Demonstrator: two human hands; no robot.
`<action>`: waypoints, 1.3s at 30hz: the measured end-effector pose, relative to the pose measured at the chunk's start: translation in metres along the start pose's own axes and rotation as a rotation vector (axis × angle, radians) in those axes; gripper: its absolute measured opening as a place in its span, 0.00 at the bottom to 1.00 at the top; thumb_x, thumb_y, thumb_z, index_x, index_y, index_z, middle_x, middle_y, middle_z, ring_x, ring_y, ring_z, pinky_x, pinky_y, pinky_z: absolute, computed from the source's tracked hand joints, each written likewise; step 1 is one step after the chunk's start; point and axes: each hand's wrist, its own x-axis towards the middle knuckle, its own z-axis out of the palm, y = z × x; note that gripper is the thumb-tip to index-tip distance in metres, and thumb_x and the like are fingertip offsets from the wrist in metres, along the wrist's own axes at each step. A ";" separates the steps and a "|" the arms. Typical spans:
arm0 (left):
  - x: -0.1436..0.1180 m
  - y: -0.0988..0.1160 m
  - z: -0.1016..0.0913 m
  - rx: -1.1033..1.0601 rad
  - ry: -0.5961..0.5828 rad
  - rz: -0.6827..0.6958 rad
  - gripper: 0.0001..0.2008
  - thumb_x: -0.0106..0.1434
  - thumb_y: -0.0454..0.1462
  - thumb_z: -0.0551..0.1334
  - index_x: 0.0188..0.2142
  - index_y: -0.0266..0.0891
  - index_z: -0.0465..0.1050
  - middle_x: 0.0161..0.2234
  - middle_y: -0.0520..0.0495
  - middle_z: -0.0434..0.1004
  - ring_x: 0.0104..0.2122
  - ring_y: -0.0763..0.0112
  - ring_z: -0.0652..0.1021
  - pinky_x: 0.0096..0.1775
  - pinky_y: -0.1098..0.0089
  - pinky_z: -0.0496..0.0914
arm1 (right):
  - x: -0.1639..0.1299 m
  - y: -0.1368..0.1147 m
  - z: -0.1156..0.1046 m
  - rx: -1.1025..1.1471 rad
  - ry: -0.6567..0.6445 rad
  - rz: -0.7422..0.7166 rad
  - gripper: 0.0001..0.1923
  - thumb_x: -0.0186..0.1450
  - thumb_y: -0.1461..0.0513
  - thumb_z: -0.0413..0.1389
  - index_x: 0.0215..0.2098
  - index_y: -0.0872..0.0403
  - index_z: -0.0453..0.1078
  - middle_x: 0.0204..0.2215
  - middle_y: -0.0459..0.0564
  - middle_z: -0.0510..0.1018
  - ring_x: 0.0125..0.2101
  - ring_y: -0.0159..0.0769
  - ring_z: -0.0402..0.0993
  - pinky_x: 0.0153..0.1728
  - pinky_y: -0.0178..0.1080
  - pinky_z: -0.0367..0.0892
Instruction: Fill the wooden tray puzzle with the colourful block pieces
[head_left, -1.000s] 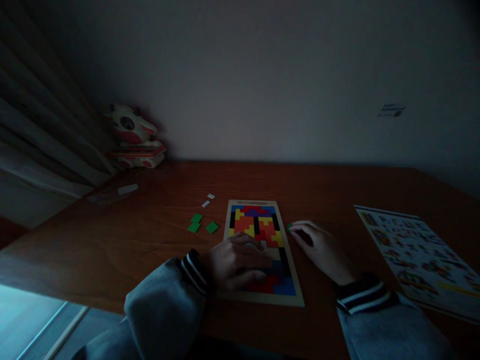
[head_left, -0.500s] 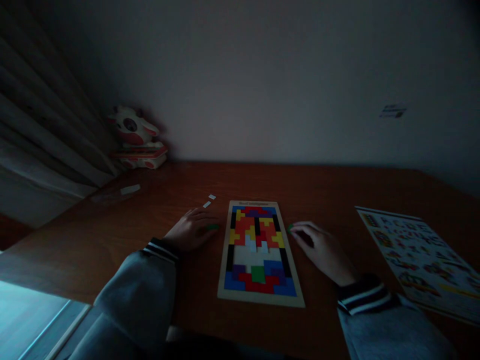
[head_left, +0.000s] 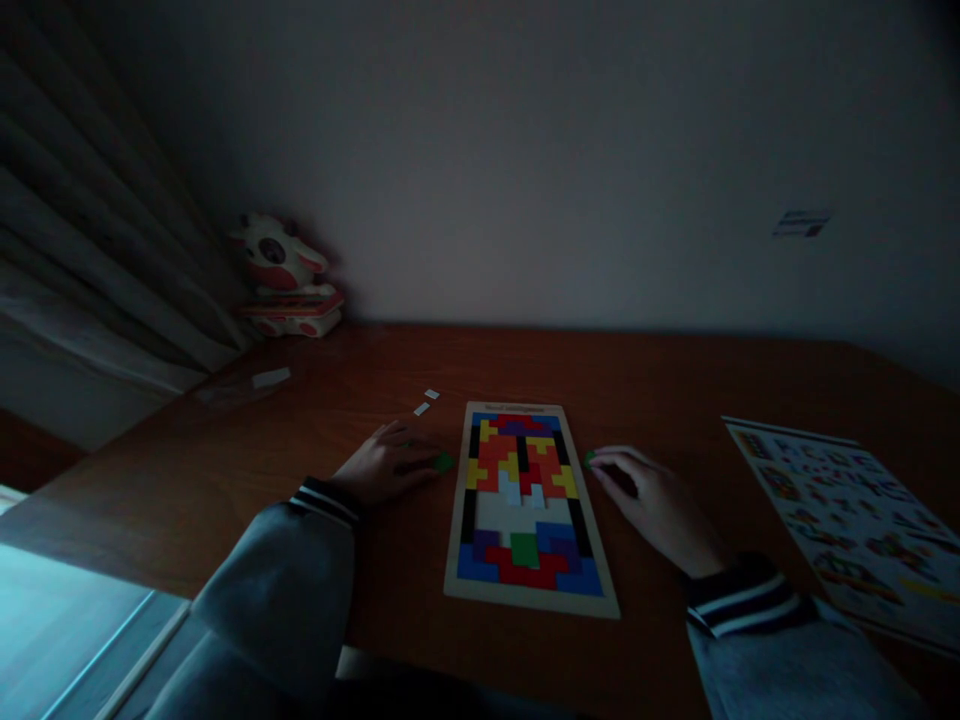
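Our left hand (head_left: 386, 465) lies palm down on the table (head_left: 675, 390), fingers flattened over the loose green pieces (head_left: 443, 462); only one green corner shows past the fingertips, on the side toward the puzzle board (head_left: 529, 505). The hand seems to be covering and gathering the pieces rather than pinching one, though in this dim light we cannot tell whether a piece is actually gripped.

Our right hand (head_left: 651, 495) rests on the table on the board's other side, fingers loosely curled, with a small green piece (head_left: 589, 458) at the fingertips; whether they hold it or merely touch it is unclear. Keeping a hand on each long edge of the board puts the spare pieces within easy reach of the pale bare patch in its middle, which lies between our hands. A green square (head_left: 523, 548) sits among the blue and red blocks in the end of the board nearer us.

The table is reddish-brown wood. Beyond our left hand lie two small white bits (head_left: 426, 402) and, farther off, a pale slip (head_left: 271, 377). A printed sheet (head_left: 840, 510) lies well outside our right hand. In the far left corner a cow-like toy (head_left: 285, 275) stands by a curtain (head_left: 97, 250), against a plain wall (head_left: 525, 150). The room is very dark.
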 end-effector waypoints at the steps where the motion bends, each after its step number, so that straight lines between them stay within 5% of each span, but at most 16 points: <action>1: 0.001 0.002 0.000 -0.007 -0.002 0.011 0.15 0.66 0.46 0.61 0.50 0.47 0.75 0.49 0.47 0.78 0.48 0.63 0.76 0.52 0.57 0.69 | 0.000 0.000 0.000 -0.001 0.002 -0.002 0.09 0.68 0.58 0.51 0.42 0.50 0.72 0.43 0.51 0.77 0.43 0.42 0.76 0.44 0.48 0.72; 5: 0.002 0.006 0.000 -0.005 0.008 -0.004 0.16 0.67 0.44 0.60 0.53 0.47 0.73 0.52 0.47 0.76 0.52 0.62 0.74 0.54 0.57 0.68 | 0.000 0.001 0.001 -0.006 0.001 -0.004 0.09 0.68 0.58 0.51 0.42 0.50 0.72 0.43 0.51 0.77 0.43 0.42 0.76 0.45 0.48 0.72; 11: 0.013 -0.015 0.008 0.098 0.190 -0.250 0.18 0.70 0.42 0.54 0.57 0.42 0.69 0.57 0.43 0.70 0.56 0.59 0.70 0.58 0.53 0.64 | 0.000 0.002 0.002 0.000 -0.003 -0.013 0.09 0.68 0.58 0.51 0.42 0.51 0.72 0.43 0.52 0.77 0.43 0.43 0.76 0.46 0.49 0.71; 19: 0.027 -0.039 0.022 0.044 0.207 -0.404 0.16 0.69 0.45 0.55 0.45 0.41 0.78 0.44 0.45 0.81 0.45 0.60 0.79 0.49 0.61 0.72 | 0.000 0.003 0.001 0.001 0.002 -0.004 0.09 0.68 0.58 0.51 0.42 0.49 0.72 0.43 0.52 0.78 0.43 0.43 0.77 0.45 0.49 0.72; 28: 0.025 -0.016 0.020 -0.027 0.149 -0.290 0.13 0.69 0.41 0.55 0.43 0.41 0.77 0.41 0.46 0.81 0.40 0.66 0.80 0.43 0.68 0.74 | 0.000 0.004 0.002 0.010 0.012 -0.012 0.09 0.68 0.57 0.51 0.42 0.49 0.72 0.43 0.51 0.78 0.43 0.42 0.77 0.45 0.49 0.73; 39: 0.023 -0.008 0.021 -0.046 0.056 -0.046 0.14 0.69 0.36 0.54 0.50 0.41 0.74 0.52 0.45 0.76 0.52 0.63 0.75 0.55 0.57 0.69 | 0.001 -0.003 -0.001 0.007 0.027 -0.011 0.10 0.68 0.58 0.50 0.41 0.49 0.72 0.42 0.52 0.78 0.42 0.43 0.77 0.45 0.49 0.72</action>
